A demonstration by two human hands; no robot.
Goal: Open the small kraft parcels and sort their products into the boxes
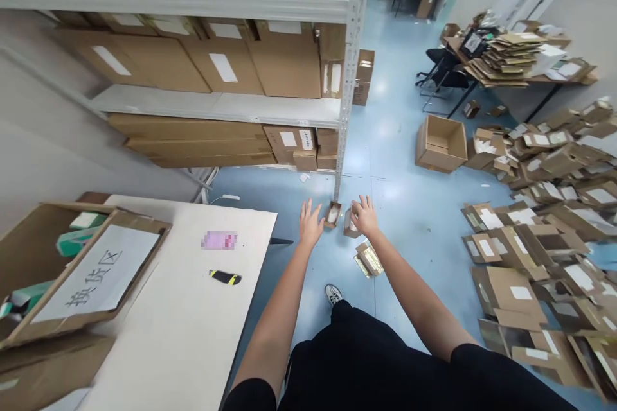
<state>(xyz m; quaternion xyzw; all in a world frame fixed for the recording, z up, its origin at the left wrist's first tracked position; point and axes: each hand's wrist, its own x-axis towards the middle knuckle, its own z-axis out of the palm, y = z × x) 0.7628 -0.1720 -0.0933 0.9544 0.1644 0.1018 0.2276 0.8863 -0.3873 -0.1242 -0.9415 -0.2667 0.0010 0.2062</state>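
Observation:
My left hand (311,226) is held out over the floor with its fingers spread and nothing in it. Beside its fingertips, farther down, a small open carton (332,214) with something pale inside stands near the foot of the shelf post. My right hand (365,217) hovers at the edge of another small box (351,225) and partly covers it. Its thumb and forefinger curve toward each other while the other fingers stretch forward; no held thing shows. A flattened-looking carton with tape (370,259) lies on the floor below my right wrist.
At left, a white table (193,321) bears a black-and-yellow box cutter (225,277), a blurred pink item (219,241) and a labelled carton (101,276). Metal shelving (231,106) with boxes stands ahead. Many cartons (515,257) cover the floor at right, near a large open box (441,143).

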